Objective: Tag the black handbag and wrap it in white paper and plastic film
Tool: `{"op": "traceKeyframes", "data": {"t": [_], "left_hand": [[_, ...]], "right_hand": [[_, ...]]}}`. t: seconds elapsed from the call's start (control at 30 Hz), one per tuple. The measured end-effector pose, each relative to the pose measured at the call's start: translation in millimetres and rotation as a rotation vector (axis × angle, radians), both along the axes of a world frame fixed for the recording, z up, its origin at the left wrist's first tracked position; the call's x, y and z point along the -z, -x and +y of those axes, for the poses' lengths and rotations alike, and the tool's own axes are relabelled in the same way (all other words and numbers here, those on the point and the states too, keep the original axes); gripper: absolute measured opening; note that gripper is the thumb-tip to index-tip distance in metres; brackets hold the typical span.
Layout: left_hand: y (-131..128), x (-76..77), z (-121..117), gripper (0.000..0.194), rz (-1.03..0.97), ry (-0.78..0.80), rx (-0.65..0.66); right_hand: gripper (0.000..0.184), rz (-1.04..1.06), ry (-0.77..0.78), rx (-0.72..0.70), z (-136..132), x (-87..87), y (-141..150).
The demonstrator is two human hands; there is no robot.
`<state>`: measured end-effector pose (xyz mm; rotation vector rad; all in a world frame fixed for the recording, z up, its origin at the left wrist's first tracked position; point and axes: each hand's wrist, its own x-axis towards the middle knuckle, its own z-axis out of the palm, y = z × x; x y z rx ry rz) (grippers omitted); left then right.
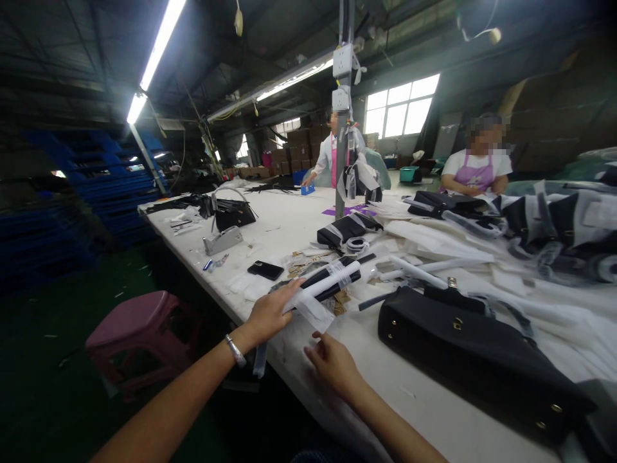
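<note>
My left hand (272,313) is closed around the near end of a wrapped bundle of black straps (332,281), which has a white roll along it and clear plastic around its far part. A loose white flap (315,310) hangs from the bundle toward my right hand (335,364). That hand is just below the flap, its fingers loosely bent and apart, with nothing visible in them. To the right, a large black handbag (463,350) with gold-coloured fittings lies on its side on the white table (385,392).
A black phone (265,269), a tape dispenser (224,241) and small brown tags (341,301) lie around the bundle. Wrapped black bags and white sheets (434,241) cover the right side. A pole (340,161) rises from the table. Two people work opposite. A pink stool (128,328) stands left.
</note>
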<state>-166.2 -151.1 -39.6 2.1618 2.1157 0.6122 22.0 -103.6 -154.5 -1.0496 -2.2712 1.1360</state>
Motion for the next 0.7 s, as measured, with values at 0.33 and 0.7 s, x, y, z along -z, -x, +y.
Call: {"op": "traceKeyframes", "data": {"t": [0.33,0.7], "left_hand": [[-1.9,10.1,1.2,0.087,0.029,-0.039,0.009],[-4.6,26.4,3.0,0.091,0.048,-0.123,0.028]], "right_hand": [[0.047,-0.051,-0.036,-0.027,-5.0,6.7,20.9],[0.048,-0.017,-0.405,-0.376,-6.3,12.0,3.5]]}}
